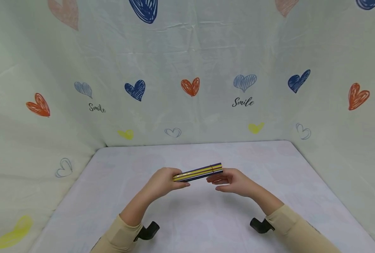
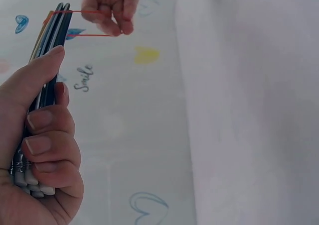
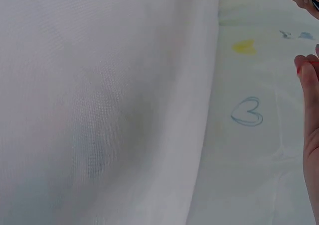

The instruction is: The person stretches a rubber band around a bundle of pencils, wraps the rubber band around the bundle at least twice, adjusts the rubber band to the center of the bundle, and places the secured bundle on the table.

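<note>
Near the middle of the head view, my left hand (image 1: 164, 181) grips a bundle of pencils (image 1: 198, 173) striped yellow and dark. In the left wrist view the thumb and curled fingers wrap the pencils (image 2: 46, 88), whose white eraser ends show below the palm. A thin red rubber band (image 2: 91, 35) loops round the far end of the bundle and stretches across to the right hand (image 2: 112, 8). There, bent fingers hold the band taut. From the head view, my right hand (image 1: 236, 182) is beside that end of the pencils, its thumb apart below the fingers.
A pale table (image 1: 193, 221) lies under both hands. Behind and at the sides hangs a light cloth (image 1: 212, 116) printed with hearts and "Smile". Black wrist mounts (image 1: 148, 231) stick out from both sleeves.
</note>
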Demonstrator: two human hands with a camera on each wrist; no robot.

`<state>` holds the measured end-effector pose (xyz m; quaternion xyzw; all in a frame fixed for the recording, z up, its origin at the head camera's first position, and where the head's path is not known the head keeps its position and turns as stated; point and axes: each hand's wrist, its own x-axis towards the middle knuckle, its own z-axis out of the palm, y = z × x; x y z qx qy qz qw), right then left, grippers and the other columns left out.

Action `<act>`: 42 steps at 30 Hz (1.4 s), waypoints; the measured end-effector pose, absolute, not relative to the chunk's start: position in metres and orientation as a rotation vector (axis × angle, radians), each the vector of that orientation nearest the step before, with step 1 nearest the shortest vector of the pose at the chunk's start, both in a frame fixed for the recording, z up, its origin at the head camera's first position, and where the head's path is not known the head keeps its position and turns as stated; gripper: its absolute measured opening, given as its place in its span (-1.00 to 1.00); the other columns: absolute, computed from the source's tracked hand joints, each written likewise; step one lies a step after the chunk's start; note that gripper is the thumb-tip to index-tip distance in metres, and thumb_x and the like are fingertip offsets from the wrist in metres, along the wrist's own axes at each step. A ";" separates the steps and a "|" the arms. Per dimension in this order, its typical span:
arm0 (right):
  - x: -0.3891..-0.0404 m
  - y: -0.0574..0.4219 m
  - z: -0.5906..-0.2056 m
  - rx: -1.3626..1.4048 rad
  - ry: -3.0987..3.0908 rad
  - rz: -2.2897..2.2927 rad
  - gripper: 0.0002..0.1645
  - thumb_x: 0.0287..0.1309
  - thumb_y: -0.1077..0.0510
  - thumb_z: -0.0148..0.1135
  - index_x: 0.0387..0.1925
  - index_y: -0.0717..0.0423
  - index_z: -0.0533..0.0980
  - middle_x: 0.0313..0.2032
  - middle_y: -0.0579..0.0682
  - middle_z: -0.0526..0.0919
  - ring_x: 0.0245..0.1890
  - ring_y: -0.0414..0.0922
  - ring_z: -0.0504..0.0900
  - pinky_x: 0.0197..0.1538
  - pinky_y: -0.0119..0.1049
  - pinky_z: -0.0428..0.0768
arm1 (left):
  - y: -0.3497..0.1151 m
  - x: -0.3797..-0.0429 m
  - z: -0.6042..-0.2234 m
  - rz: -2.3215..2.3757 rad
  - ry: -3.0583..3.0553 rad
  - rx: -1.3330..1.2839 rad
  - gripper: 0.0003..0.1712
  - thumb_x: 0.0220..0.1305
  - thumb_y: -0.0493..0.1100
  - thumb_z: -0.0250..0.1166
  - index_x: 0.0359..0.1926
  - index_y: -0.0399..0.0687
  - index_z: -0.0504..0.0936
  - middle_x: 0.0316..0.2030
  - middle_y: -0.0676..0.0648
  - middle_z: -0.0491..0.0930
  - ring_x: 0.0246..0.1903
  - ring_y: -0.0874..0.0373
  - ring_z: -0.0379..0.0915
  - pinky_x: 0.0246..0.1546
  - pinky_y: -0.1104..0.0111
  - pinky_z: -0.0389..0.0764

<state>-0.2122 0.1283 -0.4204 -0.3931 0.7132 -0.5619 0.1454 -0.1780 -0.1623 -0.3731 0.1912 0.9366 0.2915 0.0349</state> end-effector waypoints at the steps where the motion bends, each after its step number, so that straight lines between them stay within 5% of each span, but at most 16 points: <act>1: -0.212 0.128 -0.421 -1.174 2.058 -1.605 -0.55 0.17 0.42 0.28 0.12 0.31 0.48 0.02 0.21 0.62 0.06 0.02 0.61 0.05 -0.03 0.54 | -0.163 -0.178 -0.372 0.906 2.876 0.575 -0.75 0.10 0.05 0.48 -0.43 0.05 0.61 -0.58 0.13 0.48 -0.56 0.20 0.32 -0.51 0.33 0.38; 7: -0.210 0.125 -0.417 -1.456 2.073 -1.616 -0.75 0.16 0.48 0.25 -0.13 0.25 0.63 -0.12 0.18 0.68 -0.05 -0.07 0.65 -0.04 -0.12 0.60 | -0.164 -0.180 -0.367 0.959 2.877 0.467 -0.75 0.09 0.01 0.49 -0.42 -0.01 0.63 -0.56 0.09 0.49 -0.53 0.17 0.32 -0.50 0.32 0.36; 13: -0.208 0.122 -0.411 -1.558 1.876 -1.746 -0.74 0.12 0.61 0.14 -0.30 0.34 0.67 -0.16 0.28 0.68 -0.08 -0.03 0.68 -0.12 -0.13 0.64 | -0.164 -0.185 -0.367 1.011 2.823 0.380 -0.72 0.08 0.03 0.49 -0.37 -0.04 0.66 -0.52 0.06 0.51 -0.50 0.15 0.33 -0.48 0.32 0.35; 28: -0.195 0.106 -0.396 -1.769 1.724 -2.014 -0.59 -0.03 0.68 0.21 -0.15 0.37 0.67 -0.07 0.08 0.69 -0.21 -0.06 0.72 -0.32 -0.09 0.66 | -0.157 -0.198 -0.377 1.137 2.763 0.287 -0.67 0.12 0.04 0.46 -0.31 -0.12 0.68 -0.50 0.00 0.52 -0.48 0.11 0.36 -0.47 0.30 0.39; 38: -0.188 0.081 -0.386 -2.277 2.176 -2.302 -0.60 0.04 0.24 0.46 -0.10 0.42 0.63 -0.06 0.28 0.64 -0.08 0.02 0.63 0.09 -0.24 0.46 | -0.144 -0.197 -0.381 1.318 2.680 0.278 -0.69 0.22 -0.01 0.40 -0.37 -0.19 0.60 -0.68 0.02 0.36 -0.69 0.19 0.23 -0.65 0.38 0.28; 42: -0.184 0.074 -0.386 -2.122 2.491 -2.517 -0.49 0.09 0.11 0.43 -0.09 0.48 0.59 -0.01 0.33 0.59 0.01 0.11 0.49 0.14 -0.16 0.36 | -0.140 -0.198 -0.384 1.381 2.688 0.280 -0.67 0.22 0.00 0.39 -0.40 -0.18 0.58 -0.69 0.03 0.36 -0.71 0.20 0.22 -0.65 0.39 0.26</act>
